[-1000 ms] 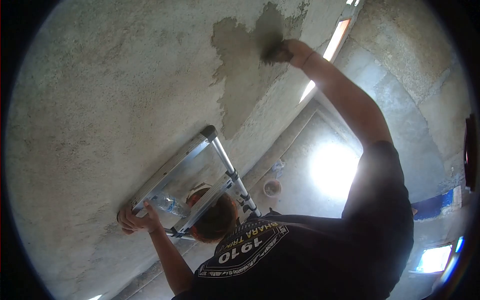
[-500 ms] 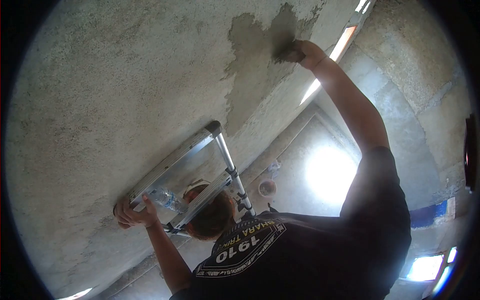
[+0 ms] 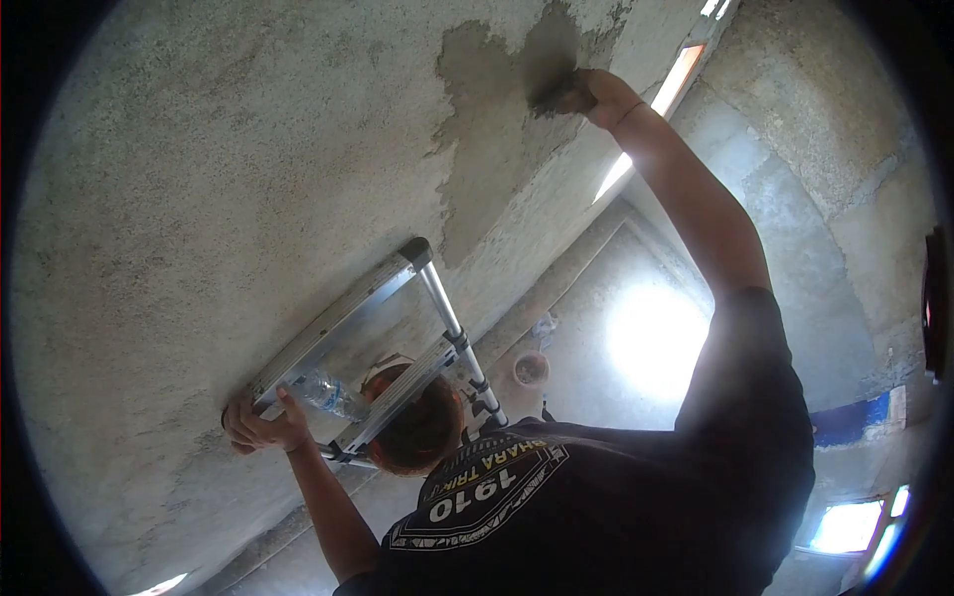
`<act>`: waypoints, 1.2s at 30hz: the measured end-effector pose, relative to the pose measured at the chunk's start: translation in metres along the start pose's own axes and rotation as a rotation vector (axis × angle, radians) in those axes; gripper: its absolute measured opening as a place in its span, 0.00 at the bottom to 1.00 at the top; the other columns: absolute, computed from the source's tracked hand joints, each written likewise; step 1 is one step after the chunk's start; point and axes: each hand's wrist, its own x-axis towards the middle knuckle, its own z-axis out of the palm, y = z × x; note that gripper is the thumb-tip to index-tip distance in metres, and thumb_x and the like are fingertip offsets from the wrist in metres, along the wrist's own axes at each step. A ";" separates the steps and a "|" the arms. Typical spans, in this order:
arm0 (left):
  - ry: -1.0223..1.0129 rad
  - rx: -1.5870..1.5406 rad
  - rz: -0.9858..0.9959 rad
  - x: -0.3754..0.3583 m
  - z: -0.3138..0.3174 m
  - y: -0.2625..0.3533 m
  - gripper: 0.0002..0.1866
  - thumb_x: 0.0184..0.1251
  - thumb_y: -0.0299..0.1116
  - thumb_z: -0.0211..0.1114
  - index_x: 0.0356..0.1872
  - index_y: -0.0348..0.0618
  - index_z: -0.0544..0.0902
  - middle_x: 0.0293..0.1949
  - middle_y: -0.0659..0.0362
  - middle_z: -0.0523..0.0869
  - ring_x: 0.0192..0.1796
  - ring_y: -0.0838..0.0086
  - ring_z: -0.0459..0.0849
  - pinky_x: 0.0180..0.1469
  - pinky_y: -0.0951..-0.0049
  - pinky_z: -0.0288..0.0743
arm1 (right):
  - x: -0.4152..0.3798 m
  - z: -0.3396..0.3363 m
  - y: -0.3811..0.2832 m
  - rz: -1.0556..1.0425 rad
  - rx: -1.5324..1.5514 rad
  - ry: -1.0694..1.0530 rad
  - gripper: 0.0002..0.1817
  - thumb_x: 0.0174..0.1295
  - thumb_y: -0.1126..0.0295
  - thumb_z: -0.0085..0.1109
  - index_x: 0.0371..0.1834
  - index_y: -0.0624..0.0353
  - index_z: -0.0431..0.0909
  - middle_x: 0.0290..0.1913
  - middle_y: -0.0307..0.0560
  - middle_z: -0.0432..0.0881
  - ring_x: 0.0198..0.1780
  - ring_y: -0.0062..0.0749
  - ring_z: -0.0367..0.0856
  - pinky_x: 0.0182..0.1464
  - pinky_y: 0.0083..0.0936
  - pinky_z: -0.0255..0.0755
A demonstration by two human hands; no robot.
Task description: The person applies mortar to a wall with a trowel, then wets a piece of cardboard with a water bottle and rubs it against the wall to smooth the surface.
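My left hand [image 3: 266, 425] is wrapped round the lower left end of the aluminium ladder's top rung [image 3: 328, 333], close to the rough wall [image 3: 248, 179]. Beside it, inside the ladder, lies a clear plastic bottle [image 3: 333, 394]. My right hand [image 3: 594, 96], arm stretched up, is closed on a dark, blurred tool [image 3: 556, 96] pressed against the wall. Around the tool spreads a darker, damp-looking patch [image 3: 487, 129] of mortar. The tool's exact shape cannot be made out.
A round bucket [image 3: 447, 417] with dark reddish contents sits behind the ladder's lower rung. On the floor [image 3: 586, 288] far below are a small bucket [image 3: 532, 370] and a crumpled plastic bag [image 3: 544, 328]. A blue panel [image 3: 852, 423] and a bright window [image 3: 847, 526] show at the right.
My right hand and the tool have shifted slightly left and up along the wall. The left hand keeps its hold on the ladder; the whole view has shifted a little.
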 end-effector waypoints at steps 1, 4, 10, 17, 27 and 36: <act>0.006 -0.005 0.000 0.001 -0.001 0.000 0.31 0.58 0.68 0.53 0.37 0.48 0.78 0.42 0.60 0.80 0.50 0.63 0.75 0.49 0.59 0.54 | -0.025 0.012 -0.013 0.014 0.012 -0.050 0.15 0.66 0.78 0.38 0.52 0.71 0.70 0.47 0.56 0.78 0.45 0.44 0.81 0.48 0.35 0.80; -0.007 -0.013 -0.004 -0.001 -0.003 0.001 0.31 0.58 0.68 0.53 0.38 0.48 0.78 0.42 0.60 0.79 0.50 0.63 0.74 0.49 0.60 0.54 | -0.029 0.001 -0.022 -0.107 -0.035 -0.202 0.14 0.67 0.78 0.35 0.50 0.73 0.69 0.46 0.57 0.77 0.45 0.42 0.80 0.45 0.32 0.80; -0.017 -0.083 -0.027 -0.001 -0.003 -0.001 0.31 0.57 0.68 0.55 0.40 0.47 0.79 0.45 0.61 0.80 0.52 0.62 0.73 0.52 0.57 0.52 | -0.052 0.018 -0.045 -0.222 0.089 -0.028 0.20 0.69 0.78 0.32 0.62 0.78 0.58 0.59 0.63 0.71 0.62 0.47 0.70 0.69 0.33 0.64; -0.021 -0.053 -0.001 0.000 -0.003 0.000 0.30 0.59 0.68 0.54 0.40 0.48 0.78 0.44 0.60 0.78 0.52 0.63 0.73 0.50 0.59 0.53 | -0.008 0.001 0.008 -0.001 -0.116 0.000 0.15 0.65 0.74 0.43 0.51 0.71 0.70 0.46 0.56 0.79 0.45 0.46 0.82 0.48 0.37 0.80; -0.009 -0.061 -0.039 -0.005 0.002 -0.002 0.31 0.57 0.69 0.55 0.38 0.48 0.79 0.45 0.62 0.80 0.54 0.64 0.72 0.52 0.57 0.51 | -0.042 -0.012 -0.048 -0.337 -0.012 -0.186 0.16 0.69 0.73 0.37 0.55 0.67 0.69 0.54 0.55 0.76 0.53 0.40 0.78 0.55 0.31 0.75; -0.013 -0.059 -0.038 -0.004 0.000 -0.001 0.31 0.56 0.69 0.56 0.39 0.50 0.79 0.44 0.62 0.80 0.53 0.64 0.73 0.53 0.56 0.51 | 0.031 -0.002 -0.031 0.062 -0.151 -0.074 0.15 0.65 0.73 0.43 0.51 0.70 0.71 0.46 0.56 0.80 0.43 0.42 0.83 0.45 0.34 0.81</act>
